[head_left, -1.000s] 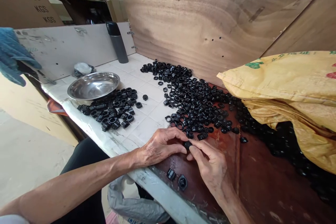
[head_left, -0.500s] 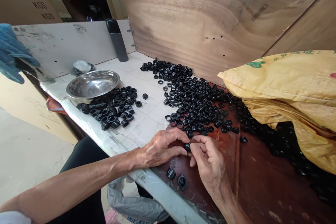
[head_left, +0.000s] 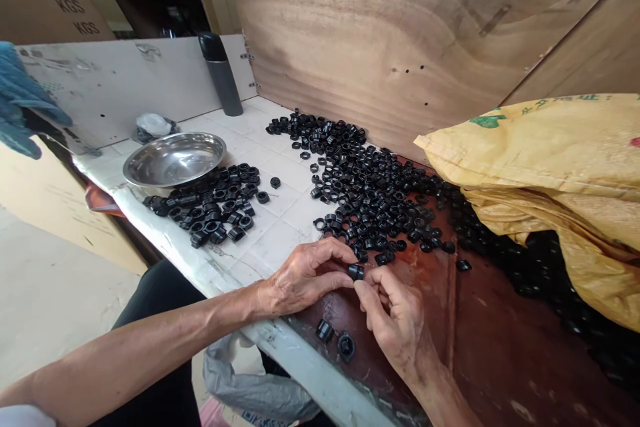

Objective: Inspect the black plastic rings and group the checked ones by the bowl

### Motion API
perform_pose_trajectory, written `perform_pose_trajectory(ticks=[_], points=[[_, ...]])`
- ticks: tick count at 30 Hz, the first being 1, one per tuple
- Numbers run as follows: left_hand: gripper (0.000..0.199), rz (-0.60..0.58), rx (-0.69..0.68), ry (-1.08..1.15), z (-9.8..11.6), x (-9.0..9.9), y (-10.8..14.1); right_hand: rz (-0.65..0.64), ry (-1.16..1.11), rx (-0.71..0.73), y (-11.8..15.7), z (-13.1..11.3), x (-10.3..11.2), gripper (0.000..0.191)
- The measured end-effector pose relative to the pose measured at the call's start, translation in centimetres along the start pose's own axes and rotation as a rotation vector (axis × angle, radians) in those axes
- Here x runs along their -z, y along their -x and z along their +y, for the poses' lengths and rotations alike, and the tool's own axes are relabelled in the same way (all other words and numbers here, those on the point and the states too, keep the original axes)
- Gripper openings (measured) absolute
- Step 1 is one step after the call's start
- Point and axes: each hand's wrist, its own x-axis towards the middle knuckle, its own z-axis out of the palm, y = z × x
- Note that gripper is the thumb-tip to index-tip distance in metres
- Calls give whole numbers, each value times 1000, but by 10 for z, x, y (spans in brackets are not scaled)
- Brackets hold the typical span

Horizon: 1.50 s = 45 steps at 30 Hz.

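**Pinching one little black plastic fitting [head_left: 356, 271] between both hands**
Left hand [head_left: 305, 278] and right hand [head_left: 395, 323] grip it narrow at the fingertips, right by the loose pile of fittings [head_left: 370, 193]; looks like mid-handling, so the next move calls for a steady pinch.

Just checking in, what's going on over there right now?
A person is working a small black plastic fitting between the fingertips of their left hand and right hand. A large loose scatter of similar fittings lies just beyond on the tiled bench, with a smaller, tighter group beside a steel bowl. A yellow woven sack lies to the right.
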Motion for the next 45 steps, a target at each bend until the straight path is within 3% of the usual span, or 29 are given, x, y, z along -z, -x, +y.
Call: perform_pose_trajectory(ticks=[6, 8, 14, 18, 23, 26, 30, 35, 37, 40, 42, 45], points=[[22, 0, -80, -54, 1, 0, -2, -12, -167, -83, -1, -3, 0, 24], [22, 4, -11, 28, 3, -1, -3, 5, -192, -69, -2, -3, 0, 19], [25, -7, 388, 464, 9, -6, -6, 80, -90, 56, -4, 1, 2, 16], [28, -12, 427, 571, 10, -7, -7, 110, -81, 94, -6, -1, 4, 15], [28, 30, 453, 504, 9, -5, -6, 179, -9, 229, -8, -9, 4, 13], [29, 35, 474, 508, 8, -5, -6, 202, -14, 209, -7, -6, 3, 14], [27, 11, 398, 470, 7, -5, -6, 202, -52, 125, -3, 2, 0, 21], [21, -6, -133, -14, 1, -2, -3, 165, -66, 49, -2, -2, -1, 18], [23, -39, -267, -134, 0, -1, -2, 135, -89, -1, -3, -5, -2, 20], [24, -77, -274, -166, 1, -1, -1, 105, -109, -78, -4, -6, -2, 32], [21, -41, -178, -101, 3, -1, -2, 106, -126, -73, -4, -3, -1, 28], [18, 38, 32, 32, 5, -1, -4, 103, -72, 66, -3, 0, 2, 23]])
